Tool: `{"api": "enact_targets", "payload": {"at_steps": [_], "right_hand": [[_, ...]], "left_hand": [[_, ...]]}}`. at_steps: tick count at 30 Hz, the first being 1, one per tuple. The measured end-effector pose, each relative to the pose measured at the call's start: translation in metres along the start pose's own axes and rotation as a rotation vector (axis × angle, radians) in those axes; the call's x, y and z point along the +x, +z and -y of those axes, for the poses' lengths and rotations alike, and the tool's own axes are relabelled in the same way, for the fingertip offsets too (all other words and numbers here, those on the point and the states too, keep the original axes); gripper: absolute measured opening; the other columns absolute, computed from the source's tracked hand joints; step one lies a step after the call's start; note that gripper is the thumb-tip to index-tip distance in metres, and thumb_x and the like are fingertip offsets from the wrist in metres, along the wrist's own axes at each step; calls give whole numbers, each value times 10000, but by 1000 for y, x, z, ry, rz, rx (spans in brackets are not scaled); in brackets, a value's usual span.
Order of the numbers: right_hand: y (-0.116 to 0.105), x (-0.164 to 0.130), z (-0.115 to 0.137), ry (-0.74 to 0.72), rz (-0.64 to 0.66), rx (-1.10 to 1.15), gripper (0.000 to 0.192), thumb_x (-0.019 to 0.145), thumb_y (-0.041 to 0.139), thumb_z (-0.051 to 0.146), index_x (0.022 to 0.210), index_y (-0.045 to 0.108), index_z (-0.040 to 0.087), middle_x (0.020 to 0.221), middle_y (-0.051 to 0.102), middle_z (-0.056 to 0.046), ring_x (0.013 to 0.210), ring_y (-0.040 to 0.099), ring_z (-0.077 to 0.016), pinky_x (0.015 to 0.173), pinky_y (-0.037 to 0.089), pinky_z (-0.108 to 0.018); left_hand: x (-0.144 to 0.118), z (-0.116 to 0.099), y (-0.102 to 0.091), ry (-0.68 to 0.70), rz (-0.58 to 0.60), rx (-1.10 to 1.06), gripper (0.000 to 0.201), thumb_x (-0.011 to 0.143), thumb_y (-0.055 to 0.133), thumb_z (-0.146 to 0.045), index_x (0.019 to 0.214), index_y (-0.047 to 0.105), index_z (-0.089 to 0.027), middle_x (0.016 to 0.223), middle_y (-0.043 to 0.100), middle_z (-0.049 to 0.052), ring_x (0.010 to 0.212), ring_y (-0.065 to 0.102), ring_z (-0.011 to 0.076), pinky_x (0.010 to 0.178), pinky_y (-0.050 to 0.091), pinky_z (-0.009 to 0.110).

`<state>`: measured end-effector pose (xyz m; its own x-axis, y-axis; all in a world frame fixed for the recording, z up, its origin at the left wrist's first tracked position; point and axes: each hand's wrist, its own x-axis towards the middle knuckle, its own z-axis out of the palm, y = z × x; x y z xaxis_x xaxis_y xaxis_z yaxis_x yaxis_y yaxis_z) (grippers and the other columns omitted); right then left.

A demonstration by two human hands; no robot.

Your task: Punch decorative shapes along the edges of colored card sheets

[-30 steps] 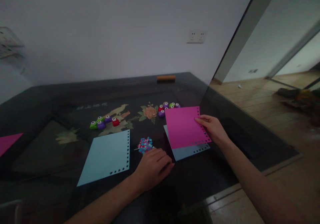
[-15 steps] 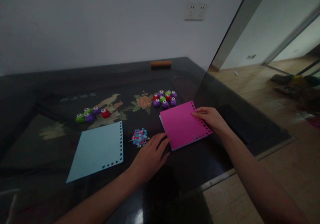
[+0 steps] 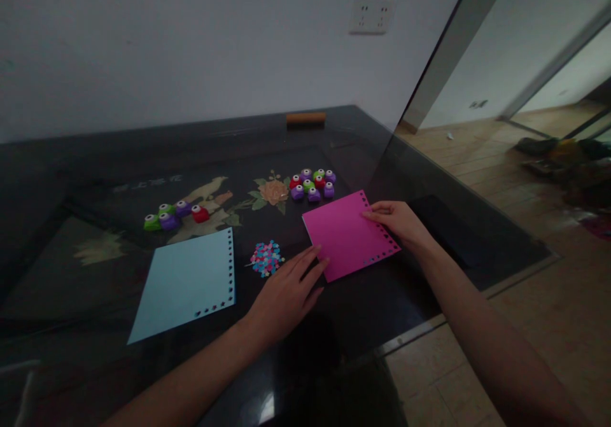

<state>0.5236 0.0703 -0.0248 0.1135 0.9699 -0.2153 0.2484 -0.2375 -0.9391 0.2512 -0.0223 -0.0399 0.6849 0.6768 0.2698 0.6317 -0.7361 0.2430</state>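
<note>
A pink sheet of paper with small shapes punched along its right and lower edges lies on the dark table. My right hand pinches its right edge between thumb and fingers. At the sheet's left edge, the stretched fingertips of my left hand rest on the paper. Just beyond the left fingers is a small pile of pink, blue and white paper confetti. Farther left lies a light blue sheet, punched likewise along its right side and part of its lower edge.
Several eye-topped craft punches in purple, green and red sit behind the pink sheet. Another group of punches stands behind the blue sheet. A brown cylinder lies near the wall, below a socket plate. A dark flat object lies at right.
My left fingertips have moved from beside the pink sheet's edge onto it. The pale layer that showed under its left edge is now mostly covered. My right hand keeps its pinch.
</note>
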Motion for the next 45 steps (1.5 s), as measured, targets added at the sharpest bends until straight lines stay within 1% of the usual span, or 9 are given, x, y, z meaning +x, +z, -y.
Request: {"api": "enact_targets", "payload": {"at_steps": [10, 15, 21, 25, 29, 36, 38, 41, 45], "right_hand": [[0, 2, -3, -5, 6, -8, 252, 565, 786, 341, 719, 681, 171, 620, 648, -1, 493, 552, -118, 460, 418, -235], [1, 3, -4, -54, -2, -56, 255, 585, 770, 363, 719, 680, 166, 633, 638, -5, 516, 545, -116, 470, 404, -230], [1, 5, -7, -86, -33, -128, 320, 593, 762, 390, 801, 685, 159, 654, 643, -17, 526, 544, -127, 472, 401, -242], [1, 5, -6, -88, -47, -140, 351, 607, 754, 375, 869, 683, 154, 615, 627, -7, 489, 520, -117, 448, 384, -237], [1, 1, -2, -94, -25, -121, 371, 630, 740, 373, 925, 676, 158, 558, 597, 12, 473, 514, -114, 447, 379, -235], [0, -1, 1, -116, -37, -134, 385, 620, 745, 391, 918, 666, 161, 559, 593, 14, 453, 483, -106, 430, 368, -238], [-1, 1, -1, -134, -49, -158, 387, 623, 741, 388, 922, 661, 156, 577, 598, 9, 454, 469, -100, 419, 352, -232], [-4, 3, -2, -177, -83, -220, 381, 627, 733, 377, 921, 665, 144, 617, 605, -8, 507, 501, -117, 430, 351, -233], [-6, 5, -3, -259, -114, -378, 309, 639, 718, 373, 847, 697, 145, 632, 602, -17, 548, 510, -130, 488, 377, -256]], "left_hand": [[1, 1, 2, 14, 25, 16, 417, 873, 518, -197, 1286, 468, -166, 1387, 459, 141, 1294, 407, 253, 1032, 409, 436], [1, 0, 1, 10, 29, 15, 415, 872, 522, -196, 1282, 477, -155, 1384, 462, 148, 1290, 413, 255, 1036, 406, 434], [0, 0, 1, 13, 23, 16, 401, 870, 524, -193, 1268, 491, -151, 1373, 473, 149, 1280, 425, 256, 1036, 409, 426], [0, 0, 1, 8, 16, 16, 400, 872, 521, -195, 1268, 486, -159, 1370, 475, 146, 1275, 432, 253, 1031, 414, 424], [-1, 0, 1, 1, 23, 19, 404, 868, 526, -196, 1269, 486, -160, 1373, 469, 152, 1270, 438, 260, 1024, 420, 431], [0, -1, 0, 1, 17, 19, 414, 862, 537, -196, 1270, 488, -142, 1364, 478, 163, 1260, 449, 269, 1011, 434, 437], [0, -1, 1, 1, 14, 20, 408, 863, 533, -194, 1265, 493, -142, 1363, 480, 162, 1259, 450, 267, 1010, 437, 434], [0, 0, 1, 7, 4, 24, 404, 865, 524, -195, 1263, 490, -139, 1353, 490, 162, 1257, 454, 265, 1002, 445, 434], [1, 0, 2, 3, 0, 31, 411, 859, 532, -195, 1264, 487, -137, 1351, 492, 161, 1248, 463, 270, 999, 447, 438]]}}
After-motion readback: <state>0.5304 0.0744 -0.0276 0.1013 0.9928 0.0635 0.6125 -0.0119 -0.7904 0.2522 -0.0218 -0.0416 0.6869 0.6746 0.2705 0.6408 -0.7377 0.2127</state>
